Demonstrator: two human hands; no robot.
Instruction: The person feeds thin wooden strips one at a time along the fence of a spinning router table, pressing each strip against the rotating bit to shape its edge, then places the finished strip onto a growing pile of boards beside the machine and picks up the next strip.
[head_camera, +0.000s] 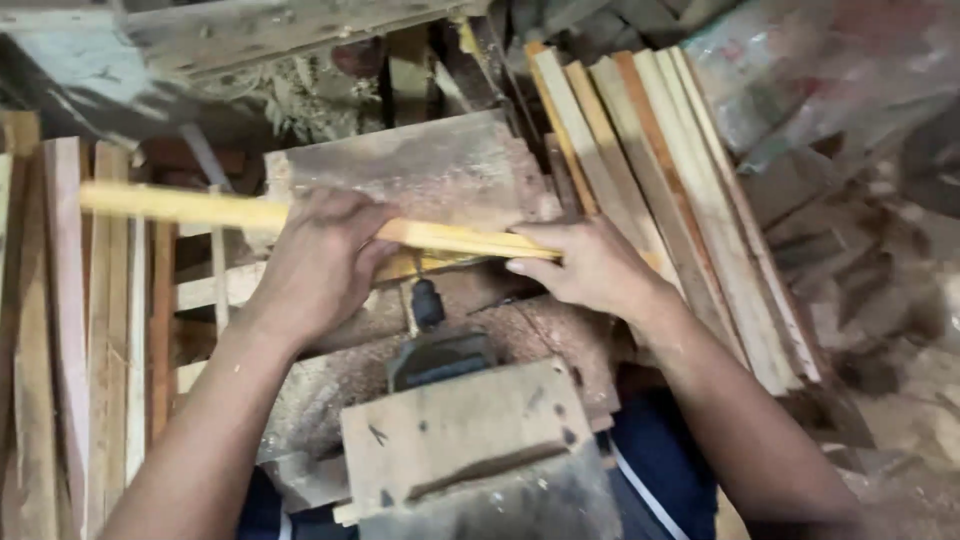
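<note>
A long yellow wooden stick (180, 205) lies crosswise over a dusty wooden block (420, 170). My left hand (320, 260) is closed over its middle. My right hand (580, 265) grips its right end, thumb pointing left along the underside. Just below the stick, between my hands, a drill chuck with a thin bit (425, 300) points up at it from a dark motor housing (440, 358). A worn wooden box (460, 430) covers the machine's near part.
A bundle of pale wooden slats (680, 200) leans at the right. More slats (90, 330) lie at the left. Sawdust coats the bench. A crumpled plastic sheet (800, 70) sits at the upper right. My dark blue trousers (660, 470) show below.
</note>
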